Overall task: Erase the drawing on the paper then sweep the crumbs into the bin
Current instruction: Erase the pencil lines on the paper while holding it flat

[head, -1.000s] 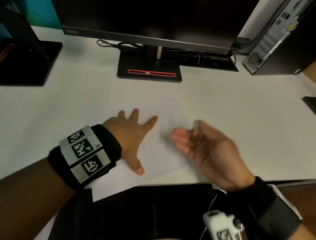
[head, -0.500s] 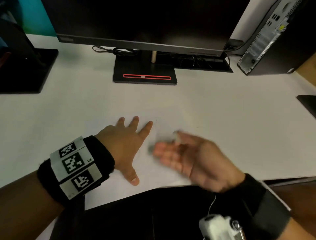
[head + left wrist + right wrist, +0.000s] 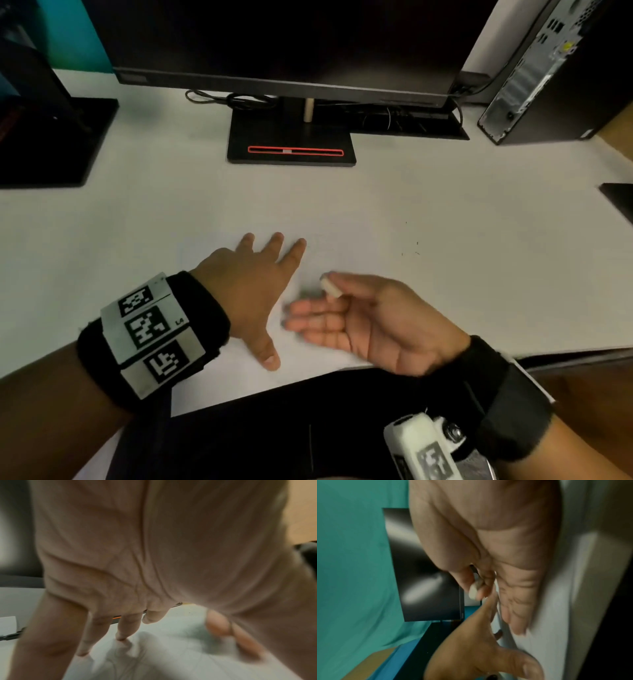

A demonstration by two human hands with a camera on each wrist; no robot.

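A white sheet of paper (image 3: 239, 383) lies at the desk's near edge, its near corner hanging over. My left hand (image 3: 253, 291) presses it flat, fingers (image 3: 123, 628) spread and straight. My right hand (image 3: 342, 308) is beside it, edge-on to the paper, blurred by motion. Its thumb and forefinger pinch a small white eraser (image 3: 330, 287), also seen in the right wrist view as the eraser (image 3: 473, 592), while the other fingers (image 3: 513, 615) stay straight along the sheet. A few dark crumbs (image 3: 411, 250) lie to the right. No bin is in view.
A monitor stand (image 3: 291, 144) with cables behind it is at the back centre. A second stand (image 3: 51, 144) sits at the left, a computer tower (image 3: 548, 75) at the back right, and a dark object (image 3: 620, 198) at the right edge. The white desk (image 3: 479, 291) ends just before me.
My right hand, still pinching the eraser, has swept left across the paper toward my left hand. The left hand stays planted on the sheet.
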